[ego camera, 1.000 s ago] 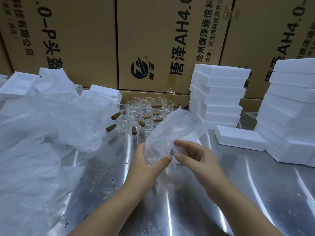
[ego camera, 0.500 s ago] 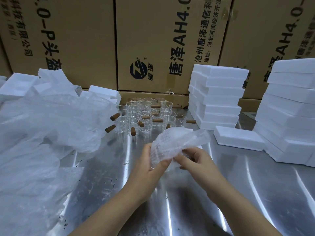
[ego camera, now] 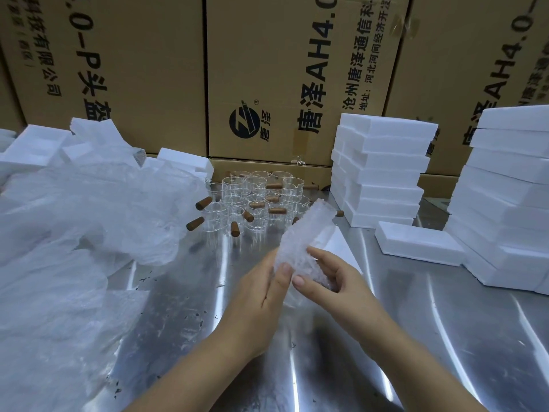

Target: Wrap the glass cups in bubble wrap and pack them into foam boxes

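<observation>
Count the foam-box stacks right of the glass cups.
2: the first stack stands right of the cups; the second stack sits at the right edge, partly out of frame. A single box lies between them. More may lie off-frame.

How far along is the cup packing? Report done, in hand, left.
Done: nothing provably packed; the stacked white foam boxes show no contents. In hand: left hand and right hand both grip a small clear bubble-wrap bundle above the steel table. Left: many clear glass cups with brown handles stand unwrapped behind it.
</observation>
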